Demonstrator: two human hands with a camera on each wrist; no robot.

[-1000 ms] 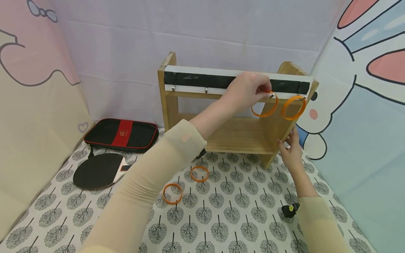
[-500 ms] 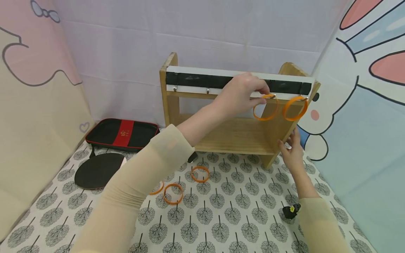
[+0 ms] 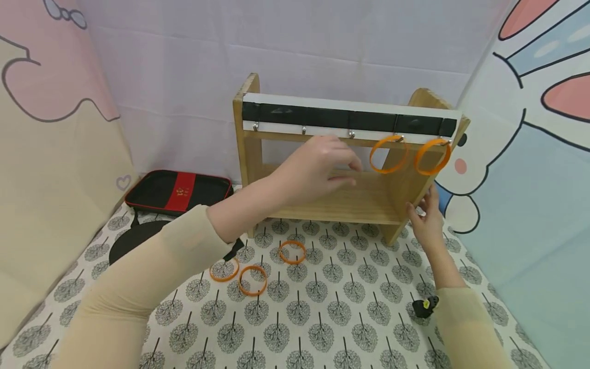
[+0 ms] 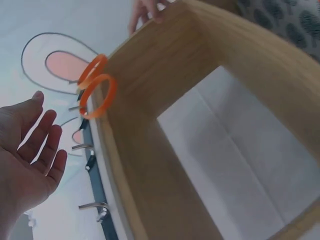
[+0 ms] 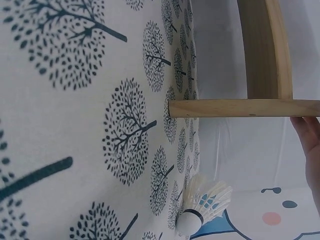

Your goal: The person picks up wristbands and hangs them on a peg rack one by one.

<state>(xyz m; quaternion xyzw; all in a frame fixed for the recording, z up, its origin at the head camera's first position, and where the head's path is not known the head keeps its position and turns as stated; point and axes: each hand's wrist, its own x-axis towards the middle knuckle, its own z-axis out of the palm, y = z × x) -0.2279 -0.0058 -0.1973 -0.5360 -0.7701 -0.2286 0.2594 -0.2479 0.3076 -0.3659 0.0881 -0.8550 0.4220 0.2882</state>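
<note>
Two orange plastic-looking rings (image 3: 433, 142) hung on silver metal hooks (image 3: 402, 138), best left unbrushed by empty, loose-fingered left hand (image 3: 318, 169); tan wooden shelf (image 3: 369, 197) steadied by right hand (image 3: 428, 221), fingers extended.

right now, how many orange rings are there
5: one ring on the rightmost hook, another ring on the hook beside it, three rings on the tablecloth, right of the left sleeve, which may hide more.
</note>
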